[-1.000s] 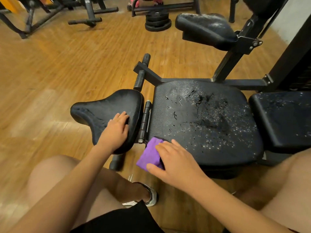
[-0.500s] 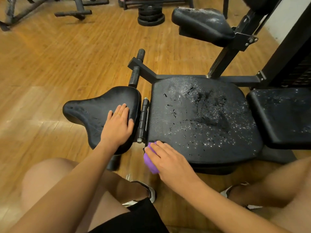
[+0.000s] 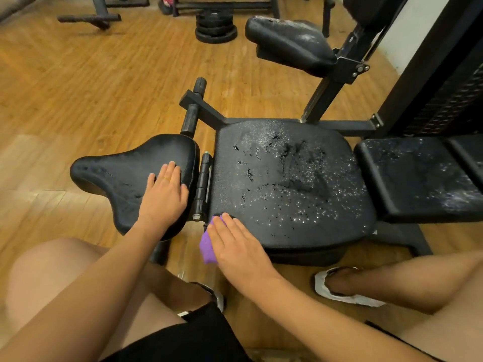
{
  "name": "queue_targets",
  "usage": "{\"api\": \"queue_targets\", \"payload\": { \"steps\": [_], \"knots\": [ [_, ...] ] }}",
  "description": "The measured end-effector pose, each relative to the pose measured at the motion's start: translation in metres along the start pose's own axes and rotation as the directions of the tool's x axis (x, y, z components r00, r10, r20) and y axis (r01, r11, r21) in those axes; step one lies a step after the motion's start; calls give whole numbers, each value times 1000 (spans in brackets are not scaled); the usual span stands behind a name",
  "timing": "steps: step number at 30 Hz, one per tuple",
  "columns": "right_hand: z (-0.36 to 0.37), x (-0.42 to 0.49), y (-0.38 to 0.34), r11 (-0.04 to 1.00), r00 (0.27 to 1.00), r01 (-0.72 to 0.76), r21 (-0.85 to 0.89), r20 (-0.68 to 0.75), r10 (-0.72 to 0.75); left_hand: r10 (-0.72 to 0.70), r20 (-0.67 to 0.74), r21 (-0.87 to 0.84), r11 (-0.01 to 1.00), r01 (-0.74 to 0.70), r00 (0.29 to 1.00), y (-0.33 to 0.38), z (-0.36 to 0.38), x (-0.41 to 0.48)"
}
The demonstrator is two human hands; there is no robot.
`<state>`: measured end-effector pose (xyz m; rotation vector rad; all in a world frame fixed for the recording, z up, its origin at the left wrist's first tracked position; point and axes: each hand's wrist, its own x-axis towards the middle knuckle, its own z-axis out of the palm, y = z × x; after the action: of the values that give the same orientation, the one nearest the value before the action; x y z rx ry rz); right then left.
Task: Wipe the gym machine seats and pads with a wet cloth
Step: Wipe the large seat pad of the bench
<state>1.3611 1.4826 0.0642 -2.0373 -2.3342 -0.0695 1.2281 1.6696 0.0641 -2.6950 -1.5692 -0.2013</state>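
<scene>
Left hand [image 3: 164, 194] lies flat, fingers straight, on the side pad [image 3: 125, 173]. Right hand [image 3: 237, 246], fingers extended, presses the purple cloth [image 3: 207, 248] over the seat [image 3: 287, 184] at its near-left corner edge; the thumb seems tucked underneath. Cracked seat surface lies open beyond.

- Side pad [image 3: 125, 173] left of the seat [image 3: 287, 184] (left hand [image 3: 164, 197] on it).
- Cloth [image 3: 207, 248] on seat's near-left corner, under right hand [image 3: 240, 249].
- Weight plates [image 3: 215, 26] behind seat.

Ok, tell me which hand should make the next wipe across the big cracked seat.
Right. The right hand presses the purple cloth against the near left corner of the seat, so it could probably sweep straight across. The left hand lies flat on the side pad, holding no cloth.
</scene>
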Motion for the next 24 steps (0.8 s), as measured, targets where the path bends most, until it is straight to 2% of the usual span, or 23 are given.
{"api": "queue_targets", "payload": {
  "steps": [6,12,24],
  "knots": [
    [-3,-8,21,992,990,117,55,-88,-112,-28,-17,25,999,29,999,4,4,-7],
    [-12,-48,50,992,978,68,103,-205,-45,-25,-18,36,999,26,1000,9,4,-8],
    [-3,-51,27,996,997,-74,42,10,73,-37,-11,46,998,38,999,10,2,-8]
  ]
}}
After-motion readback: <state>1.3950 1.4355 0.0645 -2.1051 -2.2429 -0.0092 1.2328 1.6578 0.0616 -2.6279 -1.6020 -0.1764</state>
